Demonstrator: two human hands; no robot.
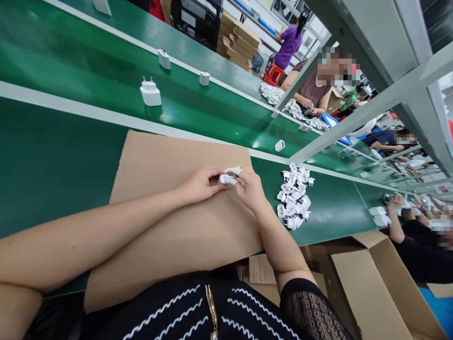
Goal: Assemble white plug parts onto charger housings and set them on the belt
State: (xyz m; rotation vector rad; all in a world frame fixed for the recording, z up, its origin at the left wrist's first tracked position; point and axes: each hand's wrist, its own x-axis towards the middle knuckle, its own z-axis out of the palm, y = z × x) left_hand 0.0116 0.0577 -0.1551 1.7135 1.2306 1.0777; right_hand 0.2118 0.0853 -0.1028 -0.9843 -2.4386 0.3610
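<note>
Above the cardboard sheet (170, 160), my two hands meet around a small white plastic charger part (227, 179). My left hand (201, 185) pinches its left side between thumb and fingers. From the other side, my right hand (250, 189) closes on it with thumb and forefinger. White material also shows at my right fingertips; whether it is a second piece or finger covers I cannot make out. A heap of white plug parts with pins (293, 198) lies on the green bench, right of my right hand.
Beyond a pale rail, white plug chargers (151, 92) stand spaced along the green conveyor belt (106, 71). A metal post (318, 141) slants up at the right. An open cardboard box (375, 278) sits below right. Co-workers (314, 89) sit across the line and farther right.
</note>
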